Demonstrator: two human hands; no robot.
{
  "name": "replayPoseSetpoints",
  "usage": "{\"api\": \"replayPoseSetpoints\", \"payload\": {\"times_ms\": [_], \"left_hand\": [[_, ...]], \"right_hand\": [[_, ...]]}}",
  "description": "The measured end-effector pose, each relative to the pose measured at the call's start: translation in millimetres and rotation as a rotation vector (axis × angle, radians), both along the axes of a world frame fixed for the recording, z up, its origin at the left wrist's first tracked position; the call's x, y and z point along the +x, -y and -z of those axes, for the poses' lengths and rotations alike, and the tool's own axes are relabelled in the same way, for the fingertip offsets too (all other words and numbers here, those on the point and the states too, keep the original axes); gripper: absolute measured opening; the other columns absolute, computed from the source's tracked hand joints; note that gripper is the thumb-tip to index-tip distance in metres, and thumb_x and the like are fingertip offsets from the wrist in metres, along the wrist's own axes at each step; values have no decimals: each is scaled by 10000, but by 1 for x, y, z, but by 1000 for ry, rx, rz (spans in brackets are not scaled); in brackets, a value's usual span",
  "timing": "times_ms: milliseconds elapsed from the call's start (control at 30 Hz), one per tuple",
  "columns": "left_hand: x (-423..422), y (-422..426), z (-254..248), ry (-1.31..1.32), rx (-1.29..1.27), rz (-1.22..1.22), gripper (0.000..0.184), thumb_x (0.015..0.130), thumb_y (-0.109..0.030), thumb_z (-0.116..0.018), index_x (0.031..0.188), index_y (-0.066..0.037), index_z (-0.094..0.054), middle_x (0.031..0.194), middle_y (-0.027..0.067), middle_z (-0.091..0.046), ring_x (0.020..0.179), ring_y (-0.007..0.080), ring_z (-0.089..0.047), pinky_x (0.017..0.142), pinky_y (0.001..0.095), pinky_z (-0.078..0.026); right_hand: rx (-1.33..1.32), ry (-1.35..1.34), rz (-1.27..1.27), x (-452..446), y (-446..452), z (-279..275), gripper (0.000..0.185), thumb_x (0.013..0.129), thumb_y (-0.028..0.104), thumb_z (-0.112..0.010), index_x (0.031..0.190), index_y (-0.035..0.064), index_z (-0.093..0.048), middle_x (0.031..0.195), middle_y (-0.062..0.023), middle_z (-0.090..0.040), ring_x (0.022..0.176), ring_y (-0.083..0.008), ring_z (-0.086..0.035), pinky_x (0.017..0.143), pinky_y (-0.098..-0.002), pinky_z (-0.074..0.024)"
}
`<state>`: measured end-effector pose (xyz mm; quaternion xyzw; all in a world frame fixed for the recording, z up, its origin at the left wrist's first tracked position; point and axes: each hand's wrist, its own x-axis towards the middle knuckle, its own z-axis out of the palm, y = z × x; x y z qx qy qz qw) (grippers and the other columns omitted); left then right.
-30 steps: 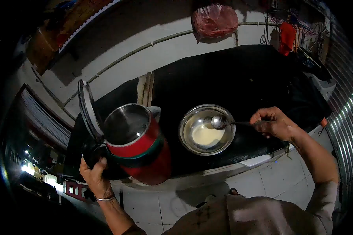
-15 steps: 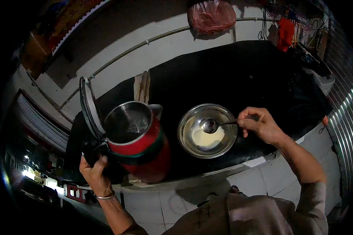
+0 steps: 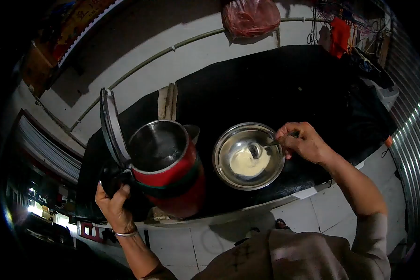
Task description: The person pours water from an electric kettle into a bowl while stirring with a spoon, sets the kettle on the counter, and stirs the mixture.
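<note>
My left hand [image 3: 114, 205] grips the black handle of a red kettle [image 3: 172, 189] with its lid [image 3: 113, 130] raised; the metal inside shows. To the right of the kettle stands a steel bowl [image 3: 221, 172] with a pale, creamy substance [image 3: 249, 162] in it. My right hand [image 3: 301, 141] is closed around the handle of a metal spoon [image 3: 255, 150] at the bowl's right rim. The spoon's head is inside the bowl, at the upper part of the pale substance.
The kettle and bowl are on a black-covered counter [image 3: 266, 84]. A pink plastic bag [image 3: 251, 18] and a red cloth [image 3: 339, 37] hang at the wall behind. Corrugated metal [image 3: 410, 121] stands at the right, above a tiled floor [image 3: 172, 242].
My right hand has moved left towards the bowl, and the spoon has gone lower, into the pale substance. My left hand keeps its grip on the kettle, whose lid now stands slightly further right.
</note>
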<state>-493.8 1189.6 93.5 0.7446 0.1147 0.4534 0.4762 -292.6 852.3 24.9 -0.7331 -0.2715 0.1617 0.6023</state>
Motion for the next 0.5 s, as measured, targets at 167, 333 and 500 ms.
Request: {"api": "replayPoseSetpoints", "payload": {"times_ms": [167, 333, 500], "left_hand": [[1, -4, 0, -17, -8, 10, 219, 606, -89, -609, 816, -33, -583, 629, -27, -515, 512, 78, -433, 498, 205, -338], [1, 0, -1, -44, -11, 14, 239, 593, -89, -621, 825, -36, -593, 648, -25, -531, 529, 82, -449, 504, 207, -345], [2, 3, -7, -103, -13, 25, 360, 575, -66, -632, 933, -20, -625, 751, -2, -599, 667, 98, -541, 663, 226, -432]], "right_hand": [[15, -49, -57, 1, -14, 6, 86, 817, 37, -519, 853, -24, -568, 678, -48, -556, 555, -96, -536, 519, -236, -454], [-58, -2, -32, 2, 11, -7, 112, 789, 18, -500, 836, -29, -590, 706, -75, -566, 566, -117, -550, 548, -253, -476], [31, -28, -25, 4, 14, 3, 125, 785, 31, -496, 832, -37, -589, 713, -85, -574, 561, -131, -552, 541, -256, -479]]}}
